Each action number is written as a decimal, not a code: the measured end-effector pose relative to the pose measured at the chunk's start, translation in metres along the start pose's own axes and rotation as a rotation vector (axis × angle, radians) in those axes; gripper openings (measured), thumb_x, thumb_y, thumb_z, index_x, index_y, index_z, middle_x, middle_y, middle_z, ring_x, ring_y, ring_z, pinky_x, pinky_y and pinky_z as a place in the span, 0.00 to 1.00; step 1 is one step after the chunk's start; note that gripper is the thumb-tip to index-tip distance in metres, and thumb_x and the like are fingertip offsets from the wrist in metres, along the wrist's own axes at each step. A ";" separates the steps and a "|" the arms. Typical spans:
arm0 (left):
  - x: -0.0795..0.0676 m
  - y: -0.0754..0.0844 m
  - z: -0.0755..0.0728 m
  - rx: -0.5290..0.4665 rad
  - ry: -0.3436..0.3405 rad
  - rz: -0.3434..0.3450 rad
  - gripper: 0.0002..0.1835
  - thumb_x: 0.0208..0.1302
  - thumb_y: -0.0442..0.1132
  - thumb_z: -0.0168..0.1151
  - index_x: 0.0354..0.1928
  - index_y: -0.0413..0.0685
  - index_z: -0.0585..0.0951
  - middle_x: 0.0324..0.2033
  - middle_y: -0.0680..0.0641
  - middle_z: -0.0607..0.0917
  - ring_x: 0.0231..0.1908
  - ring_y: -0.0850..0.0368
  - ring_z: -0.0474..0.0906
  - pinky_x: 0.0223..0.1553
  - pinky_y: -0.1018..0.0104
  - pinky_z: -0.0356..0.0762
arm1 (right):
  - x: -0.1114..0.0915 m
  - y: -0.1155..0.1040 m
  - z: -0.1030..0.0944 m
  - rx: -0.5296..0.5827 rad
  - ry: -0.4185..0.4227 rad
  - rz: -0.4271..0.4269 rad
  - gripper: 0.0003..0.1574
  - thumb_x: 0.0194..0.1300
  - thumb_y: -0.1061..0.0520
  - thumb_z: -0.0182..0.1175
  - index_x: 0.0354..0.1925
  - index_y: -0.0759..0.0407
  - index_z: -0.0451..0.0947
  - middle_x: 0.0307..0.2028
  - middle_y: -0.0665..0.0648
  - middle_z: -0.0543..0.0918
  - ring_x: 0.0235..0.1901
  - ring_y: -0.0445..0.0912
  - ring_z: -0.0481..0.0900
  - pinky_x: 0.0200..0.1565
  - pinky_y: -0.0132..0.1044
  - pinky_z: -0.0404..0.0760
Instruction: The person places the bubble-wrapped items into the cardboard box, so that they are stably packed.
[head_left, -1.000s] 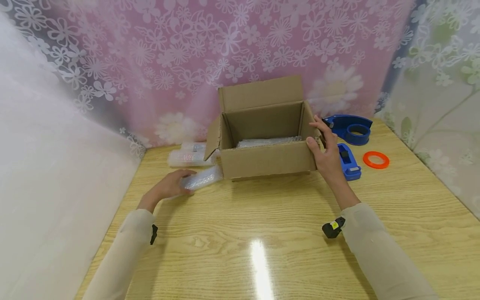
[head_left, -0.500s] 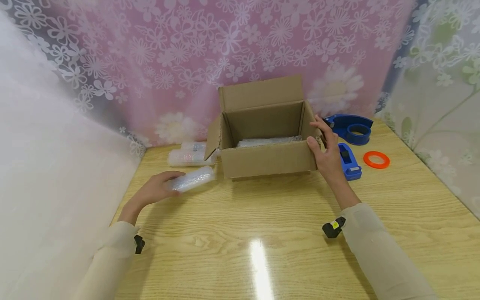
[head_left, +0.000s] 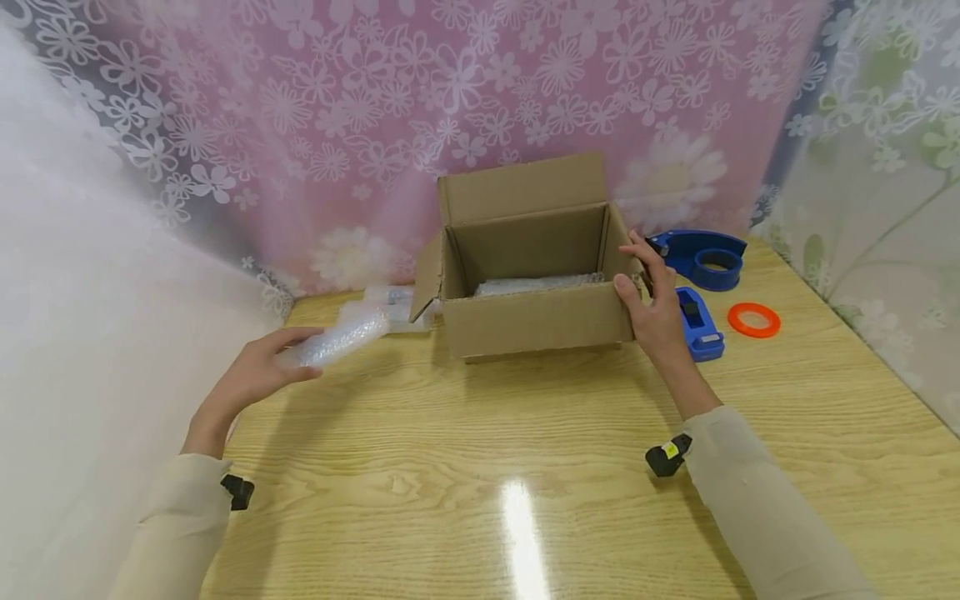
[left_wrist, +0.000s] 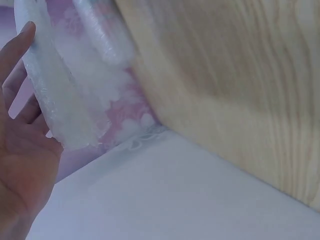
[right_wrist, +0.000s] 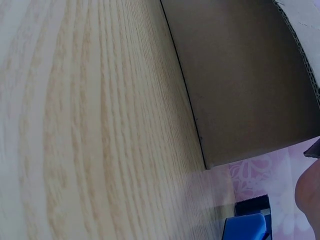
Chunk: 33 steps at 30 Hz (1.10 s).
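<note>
My left hand (head_left: pixel 258 371) grips one end of a bubble-wrapped package (head_left: pixel 337 340), thumb on one side and fingers on the other. It is raised over the left part of the table, tilted with its far end up. In the left wrist view the bubble-wrapped package (left_wrist: pixel 57 95) lies along the palm and fingers. My right hand (head_left: pixel 654 308) holds the right front corner of an open cardboard box (head_left: pixel 536 325), thumb on the near side. Inside the box lies bubble wrap (head_left: pixel 540 284). In the right wrist view the box's front wall (right_wrist: pixel 245 80) fills the upper right.
More bubble-wrapped packages (head_left: pixel 408 317) lie left of the box, partly behind the held one. Right of it are a blue tape gun (head_left: pixel 712 258), a blue tape dispenser (head_left: pixel 701 329) and an orange ring (head_left: pixel 753 320). Patterned curtains (head_left: pixel 480 92) stand behind the wooden table (head_left: pixel 420 500).
My left hand has lifted the bubble-wrapped package from beside the box and carried it left, toward the table's left edge. The right hand and the box have stayed in place.
</note>
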<state>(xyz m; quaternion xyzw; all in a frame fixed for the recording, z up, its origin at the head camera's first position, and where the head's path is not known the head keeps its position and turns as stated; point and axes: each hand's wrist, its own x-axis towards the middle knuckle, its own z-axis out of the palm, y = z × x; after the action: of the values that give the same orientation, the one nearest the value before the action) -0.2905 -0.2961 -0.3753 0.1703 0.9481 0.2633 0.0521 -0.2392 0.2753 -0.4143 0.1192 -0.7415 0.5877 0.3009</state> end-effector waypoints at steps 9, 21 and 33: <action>0.002 0.015 -0.028 -0.005 0.073 0.006 0.40 0.64 0.58 0.73 0.76 0.60 0.72 0.74 0.40 0.70 0.69 0.31 0.67 0.58 0.32 0.72 | -0.001 -0.002 0.001 -0.011 -0.004 0.010 0.28 0.78 0.60 0.56 0.72 0.63 0.68 0.80 0.49 0.60 0.80 0.46 0.55 0.78 0.58 0.53; 0.022 0.044 -0.043 0.011 0.145 0.097 0.36 0.65 0.55 0.73 0.74 0.65 0.73 0.75 0.44 0.70 0.73 0.34 0.65 0.67 0.31 0.64 | 0.000 -0.001 0.001 -0.005 -0.008 0.002 0.28 0.78 0.60 0.56 0.72 0.63 0.68 0.80 0.49 0.59 0.79 0.45 0.55 0.78 0.60 0.52; 0.049 0.076 -0.039 0.000 0.218 0.217 0.34 0.63 0.50 0.77 0.71 0.61 0.78 0.70 0.48 0.77 0.69 0.41 0.70 0.68 0.37 0.65 | 0.000 -0.001 0.000 -0.005 -0.007 -0.002 0.28 0.79 0.60 0.56 0.72 0.62 0.68 0.80 0.53 0.59 0.80 0.47 0.54 0.78 0.61 0.51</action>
<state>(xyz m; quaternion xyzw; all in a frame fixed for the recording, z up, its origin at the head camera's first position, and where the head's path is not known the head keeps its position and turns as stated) -0.3210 -0.2371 -0.3029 0.2422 0.9241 0.2846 -0.0801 -0.2386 0.2753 -0.4131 0.1209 -0.7440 0.5851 0.2991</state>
